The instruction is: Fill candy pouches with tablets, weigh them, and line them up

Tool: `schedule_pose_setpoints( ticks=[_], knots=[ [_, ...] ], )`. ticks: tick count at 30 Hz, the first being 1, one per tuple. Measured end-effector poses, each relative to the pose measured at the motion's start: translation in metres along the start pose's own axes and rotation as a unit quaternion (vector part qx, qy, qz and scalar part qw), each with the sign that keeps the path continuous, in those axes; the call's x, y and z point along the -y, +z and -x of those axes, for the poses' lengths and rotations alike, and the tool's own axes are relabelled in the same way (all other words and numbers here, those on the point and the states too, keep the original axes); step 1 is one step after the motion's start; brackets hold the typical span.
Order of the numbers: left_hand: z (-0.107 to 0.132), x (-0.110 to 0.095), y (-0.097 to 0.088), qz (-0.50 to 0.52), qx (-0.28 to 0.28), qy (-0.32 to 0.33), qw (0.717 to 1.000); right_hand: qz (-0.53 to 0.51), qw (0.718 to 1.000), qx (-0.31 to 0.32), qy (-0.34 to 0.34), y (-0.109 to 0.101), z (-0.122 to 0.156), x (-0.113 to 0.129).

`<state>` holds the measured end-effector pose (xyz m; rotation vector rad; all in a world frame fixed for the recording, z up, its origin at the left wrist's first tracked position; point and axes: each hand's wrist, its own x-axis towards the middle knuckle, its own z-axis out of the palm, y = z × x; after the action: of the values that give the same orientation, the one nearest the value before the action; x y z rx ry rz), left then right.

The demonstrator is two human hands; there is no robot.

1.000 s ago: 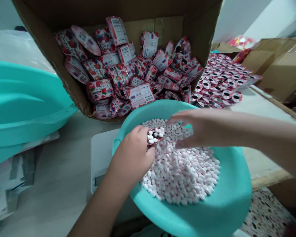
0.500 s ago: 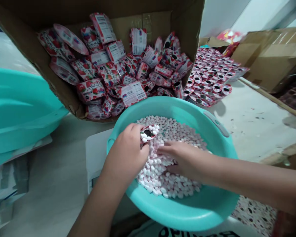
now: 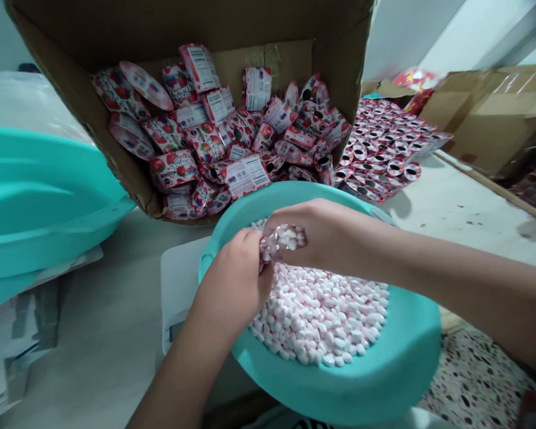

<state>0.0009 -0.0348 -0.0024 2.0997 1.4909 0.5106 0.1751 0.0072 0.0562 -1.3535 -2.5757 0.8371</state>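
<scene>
My left hand is closed around a small red-and-white candy packet, mostly hidden by my fingers. Against the packet's mouth, my right hand is cupped over a clump of white candies. Both hands are above a turquoise basin, which holds a heap of small pale pink and white candies.
Behind the basin a cardboard box lies tipped toward me, with many strawberry-printed packets inside. Packets with dark openings stand in rows at the right. Another turquoise basin is at the left.
My right hand has lifted out of the candy heap, up and slightly left, to the packet, bringing candies with it. My left hand keeps holding the packet. The view has shifted slightly.
</scene>
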Motion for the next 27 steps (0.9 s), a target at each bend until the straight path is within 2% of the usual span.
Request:
schedule_pose_setpoints(
  ticks=[5,8,10,12,14,17,21,27],
  knots=[
    [-0.002,-0.001,0.001,-0.003,0.001,-0.005,1.0,0.041,0.998,0.006,-0.047,-0.004,0.004,-0.01],
    [-0.002,-0.003,0.001,0.007,0.0,-0.012,1.0,0.099,0.995,0.01,-0.025,-0.006,0.014,-0.032],
    [-0.002,-0.003,0.001,0.005,0.0,-0.021,1.0,0.139,0.988,0.064,0.015,0.003,0.021,-0.05],
    [-0.002,-0.003,0.001,0.004,0.006,-0.024,1.0,0.166,0.974,0.143,0.052,0.022,0.029,-0.064],
    [-0.001,-0.002,0.001,0.006,0.01,-0.025,1.0,0.182,0.965,0.181,0.061,0.043,0.035,-0.07],
    [-0.001,-0.001,0.002,0.007,0.008,-0.021,1.0,0.187,0.964,0.183,0.04,0.063,0.041,-0.065],
    [-0.001,-0.001,0.002,0.01,0.004,-0.014,1.0,0.2,0.965,0.164,0.036,0.065,0.044,-0.05],
    [-0.002,-0.002,0.002,0.004,0.008,-0.02,1.0,0.159,0.969,0.167,0.084,0.072,0.047,-0.042]
  ],
)
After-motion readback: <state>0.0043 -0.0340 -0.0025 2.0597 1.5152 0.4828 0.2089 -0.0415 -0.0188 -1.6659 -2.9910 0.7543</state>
